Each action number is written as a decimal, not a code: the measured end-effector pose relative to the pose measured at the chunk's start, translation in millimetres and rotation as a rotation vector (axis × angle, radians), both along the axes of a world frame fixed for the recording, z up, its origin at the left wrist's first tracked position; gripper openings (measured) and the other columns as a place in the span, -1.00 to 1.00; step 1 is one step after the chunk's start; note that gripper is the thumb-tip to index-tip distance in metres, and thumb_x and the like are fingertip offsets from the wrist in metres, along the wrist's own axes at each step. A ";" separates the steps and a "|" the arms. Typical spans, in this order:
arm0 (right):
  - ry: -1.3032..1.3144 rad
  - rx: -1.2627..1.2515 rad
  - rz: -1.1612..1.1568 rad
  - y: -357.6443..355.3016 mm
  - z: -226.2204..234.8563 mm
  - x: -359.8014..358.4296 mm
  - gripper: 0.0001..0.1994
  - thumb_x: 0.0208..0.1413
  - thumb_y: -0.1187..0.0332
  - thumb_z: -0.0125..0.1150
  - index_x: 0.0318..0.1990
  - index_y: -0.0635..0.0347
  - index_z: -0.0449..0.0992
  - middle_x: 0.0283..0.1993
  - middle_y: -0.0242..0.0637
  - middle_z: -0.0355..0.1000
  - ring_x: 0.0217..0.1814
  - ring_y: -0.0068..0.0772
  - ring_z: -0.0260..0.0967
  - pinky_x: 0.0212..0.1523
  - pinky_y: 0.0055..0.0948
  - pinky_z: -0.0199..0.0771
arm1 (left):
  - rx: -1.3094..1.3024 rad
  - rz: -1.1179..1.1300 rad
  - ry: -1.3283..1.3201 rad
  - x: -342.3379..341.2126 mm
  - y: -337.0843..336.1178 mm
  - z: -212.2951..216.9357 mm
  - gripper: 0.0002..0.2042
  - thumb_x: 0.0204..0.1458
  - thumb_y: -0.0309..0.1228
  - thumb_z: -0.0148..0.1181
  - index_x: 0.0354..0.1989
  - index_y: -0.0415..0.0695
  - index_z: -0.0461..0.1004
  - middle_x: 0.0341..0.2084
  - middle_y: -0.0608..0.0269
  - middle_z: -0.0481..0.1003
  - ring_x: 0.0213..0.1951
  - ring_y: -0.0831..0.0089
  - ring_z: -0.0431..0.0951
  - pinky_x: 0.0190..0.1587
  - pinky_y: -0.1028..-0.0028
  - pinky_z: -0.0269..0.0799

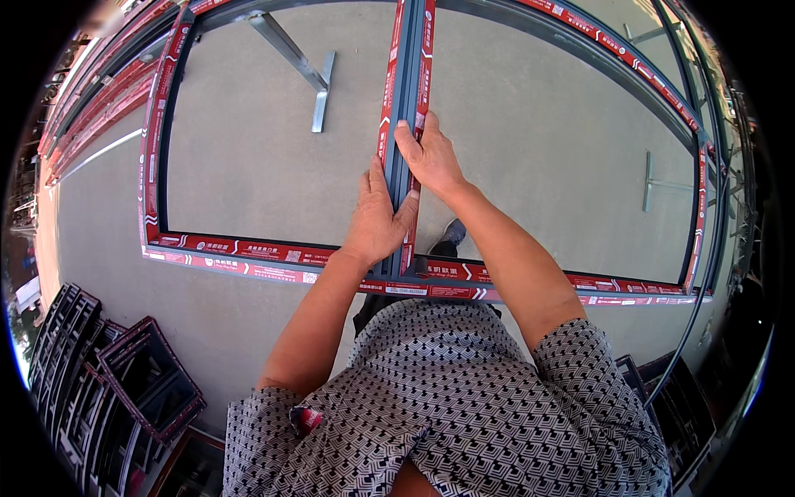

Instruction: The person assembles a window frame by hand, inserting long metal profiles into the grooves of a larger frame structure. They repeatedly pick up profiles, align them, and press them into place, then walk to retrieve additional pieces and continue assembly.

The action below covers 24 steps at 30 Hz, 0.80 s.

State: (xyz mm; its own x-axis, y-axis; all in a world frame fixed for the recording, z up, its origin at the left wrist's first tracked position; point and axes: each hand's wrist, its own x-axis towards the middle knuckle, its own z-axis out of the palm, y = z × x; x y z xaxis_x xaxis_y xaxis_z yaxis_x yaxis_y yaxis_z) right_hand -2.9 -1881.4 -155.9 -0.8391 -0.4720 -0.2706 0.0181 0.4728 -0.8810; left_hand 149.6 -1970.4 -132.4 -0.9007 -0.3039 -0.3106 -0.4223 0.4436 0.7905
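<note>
A large dark grey window frame [248,248] with red printed protective film spans the view in front of me. Its upright middle bar, a grooved mullion [406,66], runs away from me between two open bays. My left hand [381,217] is wrapped over the mullion near its near end, fingers along the left side and thumb toward the right. Slightly farther up, my right hand [432,157] grips the same bar, thumb lying on top and fingers over the right side. What the fingertips touch underneath is hidden.
A metal stand [319,83] shows through the left bay, and another stand leg [649,182] through the right. Red-filmed profiles [108,108] lie at the far left. Stacked dark frames [153,377] are at the lower left. A black cable [684,340] hangs at the right.
</note>
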 end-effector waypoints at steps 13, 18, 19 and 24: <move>0.096 0.009 -0.047 -4.2 -14.0 4.0 -0.23 0.43 -0.29 -0.07 0.19 0.46 0.22 -0.21 0.29 0.64 -0.11 0.39 0.67 -0.06 0.11 0.67 | 0.016 -0.057 -0.115 -18.3 -12.8 3.0 0.03 0.32 -0.07 0.29 0.58 -0.56 -0.25 0.47 -0.50 0.13 0.48 -0.22 0.28 0.49 0.13 0.27; 0.083 0.026 -0.057 -4.9 -15.6 9.2 -0.21 0.45 -0.25 -0.07 0.31 0.48 0.14 -0.17 0.37 0.63 -0.10 0.46 0.65 -0.07 0.13 0.67 | -0.058 -0.079 -0.147 -17.6 -13.4 5.3 0.06 0.34 0.00 0.26 0.57 -0.59 -0.28 0.48 -0.58 0.09 0.54 -0.30 0.16 0.54 0.09 0.16; 0.056 0.049 -0.052 -4.9 -12.9 9.4 -0.18 0.45 -0.25 -0.08 0.36 0.50 0.10 -0.16 0.38 0.62 -0.08 0.47 0.64 -0.05 0.14 0.66 | -0.042 -0.085 -0.166 -17.8 -14.4 8.5 0.07 0.35 0.02 0.23 0.57 -0.60 -0.30 0.50 -0.59 0.04 0.55 -0.32 0.12 0.56 0.10 0.14; 0.020 0.063 -0.069 -4.0 -4.0 9.6 -0.20 0.45 -0.24 -0.08 0.40 0.42 0.11 -0.14 0.33 0.64 -0.08 0.46 0.63 -0.03 0.19 0.63 | -0.082 -0.080 -0.051 -17.1 -12.2 5.0 0.06 0.33 0.04 0.25 0.57 -0.60 -0.24 0.43 -0.52 0.17 0.44 -0.32 0.30 0.44 0.07 0.33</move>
